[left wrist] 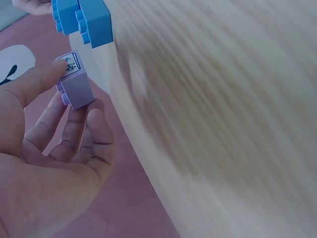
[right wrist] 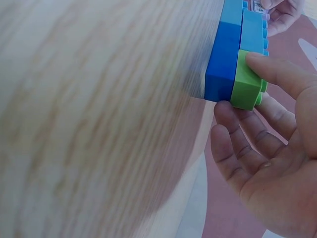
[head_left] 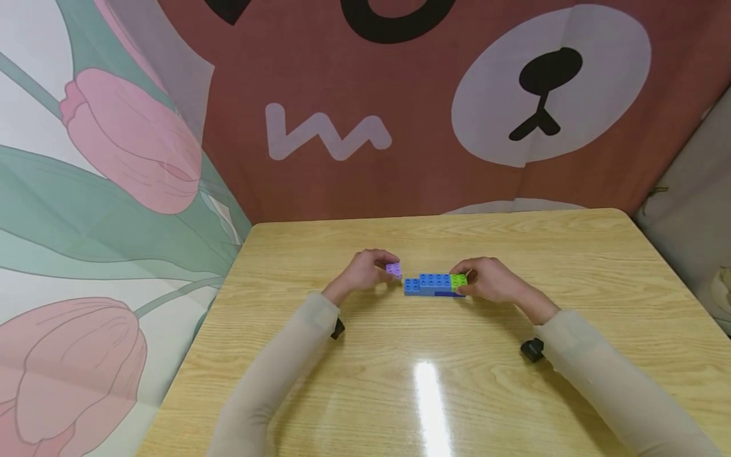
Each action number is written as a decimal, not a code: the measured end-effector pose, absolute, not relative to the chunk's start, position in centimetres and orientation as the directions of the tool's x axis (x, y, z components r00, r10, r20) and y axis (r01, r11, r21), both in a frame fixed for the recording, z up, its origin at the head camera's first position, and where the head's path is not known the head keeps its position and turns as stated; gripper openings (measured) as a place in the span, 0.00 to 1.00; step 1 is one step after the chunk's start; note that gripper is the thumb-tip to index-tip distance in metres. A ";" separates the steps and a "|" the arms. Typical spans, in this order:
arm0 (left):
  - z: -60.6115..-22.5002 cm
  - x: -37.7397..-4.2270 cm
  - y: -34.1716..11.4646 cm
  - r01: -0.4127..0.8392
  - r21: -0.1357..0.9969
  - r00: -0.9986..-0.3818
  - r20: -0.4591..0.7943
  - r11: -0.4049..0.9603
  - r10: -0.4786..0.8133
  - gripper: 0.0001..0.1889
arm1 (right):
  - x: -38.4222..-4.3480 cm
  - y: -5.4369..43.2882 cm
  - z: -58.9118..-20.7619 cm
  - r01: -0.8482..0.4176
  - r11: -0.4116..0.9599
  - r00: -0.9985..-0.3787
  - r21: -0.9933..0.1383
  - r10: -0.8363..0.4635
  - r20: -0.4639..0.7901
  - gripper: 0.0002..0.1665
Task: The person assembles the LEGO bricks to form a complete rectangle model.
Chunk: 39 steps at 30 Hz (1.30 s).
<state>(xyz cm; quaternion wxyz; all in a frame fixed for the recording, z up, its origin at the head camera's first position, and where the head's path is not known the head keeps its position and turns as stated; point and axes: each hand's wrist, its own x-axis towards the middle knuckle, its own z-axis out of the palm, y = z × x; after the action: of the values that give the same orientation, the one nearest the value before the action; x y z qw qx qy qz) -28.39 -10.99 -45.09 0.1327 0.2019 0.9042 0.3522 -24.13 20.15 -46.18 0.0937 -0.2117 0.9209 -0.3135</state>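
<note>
A purple toy brick (head_left: 393,270) is pinched between the thumb and fingers of my left hand (head_left: 368,269), held just left of the joined bricks. In the left wrist view a printed white label (left wrist: 71,63) shows on one side of it. The joined bricks lie on the table: light blue bricks (head_left: 435,282) on the left and middle, a dark blue brick (right wrist: 222,74) in the lower layer, and a green brick (right wrist: 246,82) on top at the right end. My right hand (head_left: 493,279) grips the green brick, thumb on its near side and fingers behind.
The wooden table (head_left: 365,368) stretches out around the bricks, with a light glare near the front. Behind it hangs a reddish-brown bear-print cloth (head_left: 411,171); a tulip-print cloth (head_left: 131,146) is at the left. Black devices (head_left: 533,350) sit at both wrists.
</note>
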 end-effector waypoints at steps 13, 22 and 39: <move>-44.7 -27.6 -10.0 0.265 0.715 -0.864 -0.122 0.647 0.488 0.20 | -24.1 20.1 -46.0 -0.349 0.714 -0.889 -0.607 -0.458 -0.027 0.22; -45.0 -27.4 -9.2 0.285 0.701 -0.852 -0.127 0.654 0.508 0.18 | -24.1 20.1 -46.0 -0.348 0.709 -0.889 -0.614 -0.456 -0.024 0.22; -45.3 -27.2 -8.4 0.338 0.687 -0.825 -0.112 0.643 0.554 0.19 | -24.3 20.0 -46.3 -0.345 0.736 -0.899 -0.583 -0.438 -0.020 0.20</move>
<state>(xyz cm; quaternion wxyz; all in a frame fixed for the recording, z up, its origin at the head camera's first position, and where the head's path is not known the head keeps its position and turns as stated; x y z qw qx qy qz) -27.22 -8.37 -45.27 0.1583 0.2499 0.8925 0.3404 -24.35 20.05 -46.26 0.0778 -0.2109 0.9283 -0.2962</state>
